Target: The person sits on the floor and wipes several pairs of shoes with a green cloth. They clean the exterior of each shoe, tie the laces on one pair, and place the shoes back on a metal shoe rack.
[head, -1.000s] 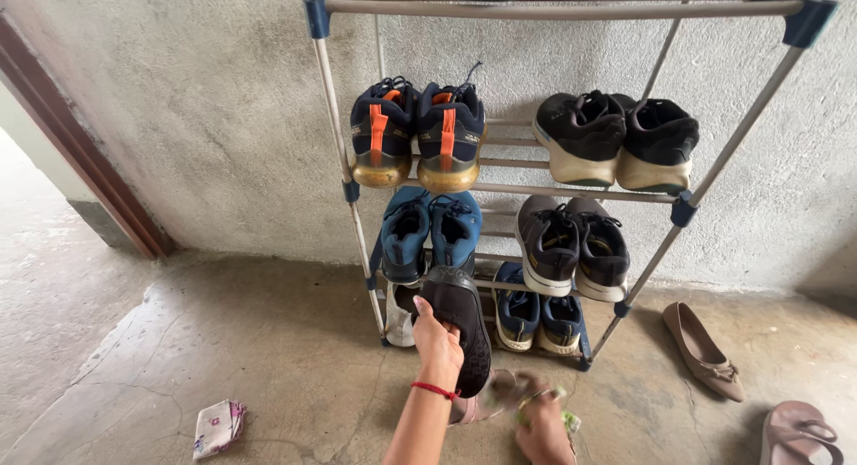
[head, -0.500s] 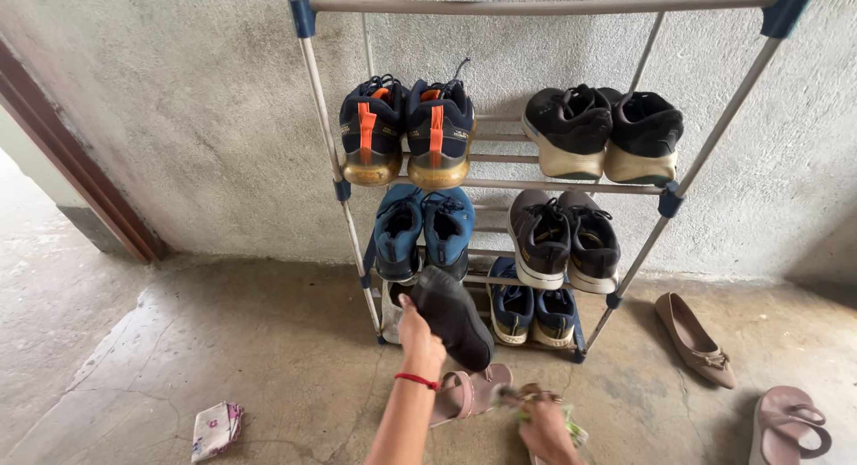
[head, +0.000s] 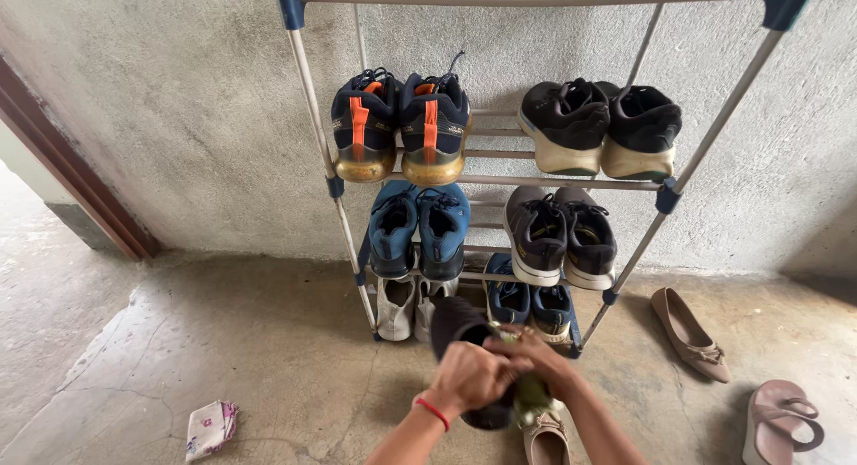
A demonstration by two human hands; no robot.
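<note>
Two hands meet low at frame centre, over concrete floor (head: 223, 340) before shoe rack (head: 314, 117). Left hand (head: 469, 376) curls fingers round black shoe (head: 453, 320), gripping it, red band at wrist. Right hand (head: 534, 356) closes on greenish cloth (head: 533, 394), pressed against same shoe. Shoe held above floor, just in front of rack's bottom shelf, toe towards white pair (head: 403, 303). Pink sandal (head: 546, 436) lies right below hands. Beige flat (head: 689, 333) and second pink sandal (head: 781, 420) lie off right; patterned rag (head: 210, 427) off left.

Bare forearms, no sleeves; a thin red band circles the left hand's (head: 470, 377) wrist.
</note>
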